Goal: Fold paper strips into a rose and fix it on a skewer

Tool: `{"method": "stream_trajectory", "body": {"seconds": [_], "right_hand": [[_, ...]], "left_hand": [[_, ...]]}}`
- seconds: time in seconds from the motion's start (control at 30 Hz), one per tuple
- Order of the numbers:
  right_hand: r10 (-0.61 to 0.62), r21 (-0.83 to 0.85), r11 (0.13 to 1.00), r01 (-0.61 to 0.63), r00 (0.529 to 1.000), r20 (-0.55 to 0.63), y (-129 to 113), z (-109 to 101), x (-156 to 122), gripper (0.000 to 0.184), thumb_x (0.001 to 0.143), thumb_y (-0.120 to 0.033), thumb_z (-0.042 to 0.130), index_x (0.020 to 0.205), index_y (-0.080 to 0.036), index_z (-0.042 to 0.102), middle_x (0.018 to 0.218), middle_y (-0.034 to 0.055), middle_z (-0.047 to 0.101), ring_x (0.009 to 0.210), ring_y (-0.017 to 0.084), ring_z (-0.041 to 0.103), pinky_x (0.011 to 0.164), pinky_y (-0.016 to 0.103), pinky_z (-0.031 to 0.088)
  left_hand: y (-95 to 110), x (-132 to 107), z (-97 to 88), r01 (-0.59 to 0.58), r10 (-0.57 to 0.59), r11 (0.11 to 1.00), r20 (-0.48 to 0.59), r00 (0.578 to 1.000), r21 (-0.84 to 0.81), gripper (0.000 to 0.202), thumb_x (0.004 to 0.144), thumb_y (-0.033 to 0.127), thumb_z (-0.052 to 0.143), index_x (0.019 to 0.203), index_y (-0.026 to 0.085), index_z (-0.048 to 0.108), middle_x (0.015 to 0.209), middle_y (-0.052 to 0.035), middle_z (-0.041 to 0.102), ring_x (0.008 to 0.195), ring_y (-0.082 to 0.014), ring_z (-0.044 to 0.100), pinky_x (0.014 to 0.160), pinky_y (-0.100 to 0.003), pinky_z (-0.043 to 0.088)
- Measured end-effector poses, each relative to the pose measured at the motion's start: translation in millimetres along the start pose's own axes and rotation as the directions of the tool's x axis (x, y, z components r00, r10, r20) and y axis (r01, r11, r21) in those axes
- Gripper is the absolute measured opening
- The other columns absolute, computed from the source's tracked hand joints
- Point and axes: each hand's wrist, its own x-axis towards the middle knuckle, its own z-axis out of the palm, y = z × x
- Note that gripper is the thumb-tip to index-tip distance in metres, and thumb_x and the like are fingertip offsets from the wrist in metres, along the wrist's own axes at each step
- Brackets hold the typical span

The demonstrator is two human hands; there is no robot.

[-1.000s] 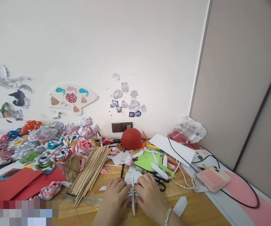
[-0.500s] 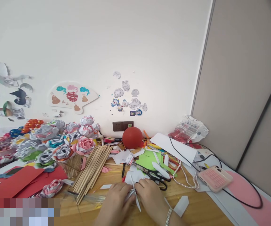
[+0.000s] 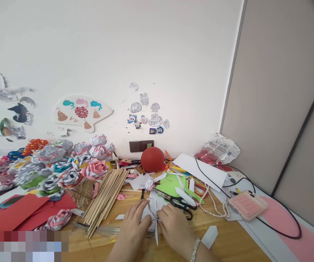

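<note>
Between my two hands is a folded white paper piece (image 3: 156,233) with thin pointed flaps standing out from its middle. My left hand (image 3: 136,222) pinches its left side with thumb and fingers. From the right, my right hand (image 3: 174,222) grips the same piece with bent fingers; a beaded bracelet (image 3: 195,249) circles that wrist. Parts of the paper are hidden behind the fingers. A loose folded white strip (image 3: 209,237) lies on the wooden table (image 3: 227,247) to the right of my right hand. Black-handled scissors (image 3: 182,203) rest just beyond that hand.
Wooden sticks (image 3: 106,200) lie bundled at left, beside many paper flowers (image 3: 95,169) and red paper (image 3: 23,211). Behind are green paper (image 3: 173,182) and a red ball (image 3: 152,159). On the right are a bead string (image 3: 214,213), a pink-cased phone (image 3: 248,205) and a black cable (image 3: 300,227).
My left hand's fingers have spread and shifted slightly on the paper. The paper piece has turned, its lower flap now pointing more straight down. The view has shifted a little.
</note>
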Motion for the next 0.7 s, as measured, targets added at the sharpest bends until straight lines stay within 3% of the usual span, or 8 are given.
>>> {"method": "stream_trajectory", "body": {"seconds": [0.13,0.37,0.7], "right_hand": [[0.002,0.002,1.000,-0.002,1.000,-0.002,-1.4,-0.9,1.3,0.010,0.078,-0.009,0.053,0.077,-0.020,0.054,0.079,0.0006,0.057,0.075,0.018,0.049,0.060,0.029,0.030],[-0.035,-0.022,0.999,0.034,0.999,-0.019,-2.9,-0.6,0.0,0.012,0.079,-0.008,0.051,0.075,-0.019,0.052,0.077,0.0007,0.056,0.072,0.018,0.048,0.060,0.029,0.030],[-0.054,-0.009,0.999,0.054,0.998,-0.028,-3.8,-3.2,-0.1,0.012,0.078,-0.008,0.051,0.075,-0.020,0.051,0.076,0.0002,0.056,0.070,0.017,0.049,0.060,0.029,0.031]], "left_hand": [[-0.6,-1.6,0.9,-0.010,0.011,0.998,-0.014,1.000,0.069,0.017,0.081,0.009,0.045,0.076,0.020,0.056,0.107,-0.0099,0.059,0.098,-0.0261,0.051,0.077,-0.039,0.044],[0.2,-5.6,7.2,-0.043,0.042,0.999,0.169,0.985,0.000,0.016,0.077,0.007,0.053,0.084,0.020,0.058,0.072,0.0000,0.065,0.068,-0.0187,0.058,0.068,-0.033,0.041],[4.3,-0.9,-1.3,0.045,-0.023,0.998,0.393,0.919,-0.048,0.020,0.067,0.002,0.052,0.077,0.018,0.057,0.069,-0.0025,0.068,0.062,-0.0196,0.062,0.063,-0.032,0.045]]}}
